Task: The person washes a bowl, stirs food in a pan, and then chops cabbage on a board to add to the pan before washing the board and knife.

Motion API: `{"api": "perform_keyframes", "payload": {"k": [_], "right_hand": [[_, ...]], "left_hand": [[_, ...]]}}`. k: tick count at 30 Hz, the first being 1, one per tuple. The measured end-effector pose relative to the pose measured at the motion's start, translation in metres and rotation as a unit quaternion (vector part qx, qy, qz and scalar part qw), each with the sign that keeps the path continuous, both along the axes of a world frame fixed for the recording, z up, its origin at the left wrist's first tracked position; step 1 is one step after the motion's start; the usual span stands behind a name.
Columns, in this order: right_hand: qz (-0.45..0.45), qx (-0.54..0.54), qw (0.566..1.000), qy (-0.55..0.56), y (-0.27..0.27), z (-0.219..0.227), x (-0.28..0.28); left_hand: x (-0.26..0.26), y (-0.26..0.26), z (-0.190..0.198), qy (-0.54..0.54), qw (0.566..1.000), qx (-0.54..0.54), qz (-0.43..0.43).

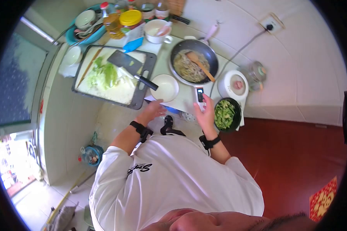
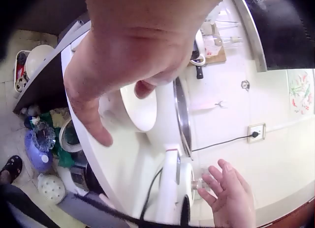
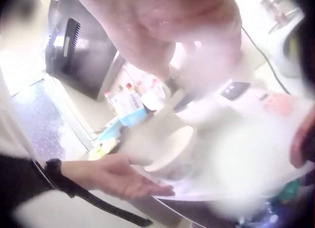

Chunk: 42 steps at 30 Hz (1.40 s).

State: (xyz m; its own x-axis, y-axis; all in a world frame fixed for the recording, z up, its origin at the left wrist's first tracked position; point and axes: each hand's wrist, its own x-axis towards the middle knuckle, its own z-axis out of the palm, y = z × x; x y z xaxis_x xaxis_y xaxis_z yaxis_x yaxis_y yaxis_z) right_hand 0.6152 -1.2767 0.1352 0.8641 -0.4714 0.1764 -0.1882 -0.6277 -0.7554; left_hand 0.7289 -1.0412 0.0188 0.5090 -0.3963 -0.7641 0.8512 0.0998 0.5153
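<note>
We see the left hand (image 1: 153, 109) spread flat, palm up, at the counter's (image 1: 181, 102) front edge, just beside the empty white bowl (image 1: 164, 87). The right hand (image 1: 205, 113) holds a phone (image 1: 199, 94) upright, fingers curled round it, between the frying pan (image 1: 194, 61) of noodles and the dark bowl of greens (image 1: 225, 114).

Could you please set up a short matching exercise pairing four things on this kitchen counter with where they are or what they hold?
1. cleaver
2. wooden spatula
3. black bowl
4. empty white bowl

a. holds chopped greens
b. near the left hand
c. lies on the cutting board
d. rests in the frying pan of noodles

Pairs: 1-c, 2-d, 3-a, 4-b
</note>
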Motion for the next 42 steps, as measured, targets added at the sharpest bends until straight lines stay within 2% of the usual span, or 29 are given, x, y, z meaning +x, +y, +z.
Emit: {"api": "perform_keyframes", "payload": {"k": [1,2,4,5,7,8,9,10,11,12,13,15,16,18,19,21,23,25,26,28,29,31,33,35,36,38,42], "right_hand": [[0.016,0.006,1.000,-0.003,0.005,0.011,0.002],[0.034,0.044,0.998,-0.009,0.009,0.023,0.004],[0.073,0.109,0.991,-0.017,0.017,0.040,0.010],[0.083,0.116,0.990,-0.018,0.022,0.044,0.017],[0.135,0.145,0.980,-0.013,0.039,0.046,0.034],[0.155,0.112,0.981,-0.016,0.050,0.043,0.045],[0.154,0.117,0.981,-0.020,0.063,0.039,0.058],[0.184,0.022,0.981,-0.062,0.077,0.034,0.074],[0.209,-0.077,0.970,-0.102,0.089,0.031,0.088],[0.203,-0.080,0.970,-0.105,0.101,0.029,0.100],[0.212,-0.096,0.969,-0.083,0.113,0.026,0.111],[0.216,-0.118,0.968,-0.057,0.129,0.019,0.128],[0.218,-0.120,0.968,-0.019,0.136,0.015,0.134],[0.213,-0.135,0.967,0.013,0.149,0.012,0.148],[0.207,-0.143,0.968,0.016,0.155,0.012,0.151],[0.192,-0.188,0.963,0.035,0.163,0.014,0.157],[0.176,-0.219,0.959,0.029,0.167,0.013,0.164],[0.158,-0.312,0.936,0.043,0.172,0.025,0.163],[0.156,-0.326,0.932,0.007,0.176,0.033,0.161],[0.143,-0.334,0.932,0.002,0.178,0.033,0.159],[0.138,-0.341,0.930,-0.004,0.179,0.034,0.159],[0.126,-0.337,0.933,-0.013,0.186,0.044,0.154],[0.118,-0.329,0.937,-0.018,0.189,0.049,0.146],[0.100,-0.228,0.968,-0.022,0.190,0.050,0.139],[0.096,-0.227,0.969,-0.019,0.190,0.051,0.136],[0.092,-0.026,0.995,-0.029,0.190,0.054,0.128],[0.090,0.028,0.996,0.004,0.180,0.057,0.117]], "left_hand": [[-0.007,0.011,0.019,0.027,0.994,-0.062,-0.086],[-0.013,0.022,0.039,0.024,0.996,-0.057,-0.071],[-0.022,0.040,0.084,-0.052,0.968,-0.030,-0.242],[-0.024,0.049,0.105,-0.053,0.971,-0.022,-0.233],[-0.028,0.071,0.137,-0.218,0.932,0.054,-0.285],[-0.027,0.083,0.142,-0.217,0.932,0.061,-0.284],[-0.021,0.095,0.146,-0.336,0.910,0.146,-0.194],[-0.010,0.104,0.157,-0.448,0.860,0.222,-0.100],[0.004,0.114,0.170,-0.455,0.826,0.324,-0.077],[0.021,0.122,0.183,-0.456,0.783,0.420,-0.053],[0.038,0.136,0.175,-0.547,0.706,0.449,-0.018],[0.080,0.160,0.161,-0.702,0.502,0.502,-0.054],[0.092,0.166,0.153,-0.706,0.505,0.494,-0.053],[0.114,0.176,0.139,-0.711,0.395,0.543,-0.208],[0.120,0.182,0.132,-0.716,0.399,0.535,-0.206],[0.130,0.190,0.121,-0.706,0.422,0.498,-0.274],[0.142,0.201,0.115,-0.718,0.419,0.481,-0.280],[0.144,0.211,0.115,-0.715,0.407,0.480,-0.305],[0.142,0.214,0.111,-0.716,0.409,0.473,-0.309],[0.148,0.213,0.108,-0.741,0.390,0.485,-0.252],[0.148,0.212,0.107,-0.745,0.388,0.481,-0.250],[0.146,0.210,0.106,-0.772,0.398,0.391,-0.303],[0.151,0.211,0.102,-0.776,0.394,0.389,-0.303],[0.152,0.215,0.105,-0.763,0.393,0.400,-0.321],[0.154,0.218,0.106,-0.763,0.393,0.397,-0.325],[0.157,0.224,0.111,-0.761,0.388,0.402,-0.330],[0.153,0.225,0.130,-0.794,0.384,0.380,-0.279]]}}
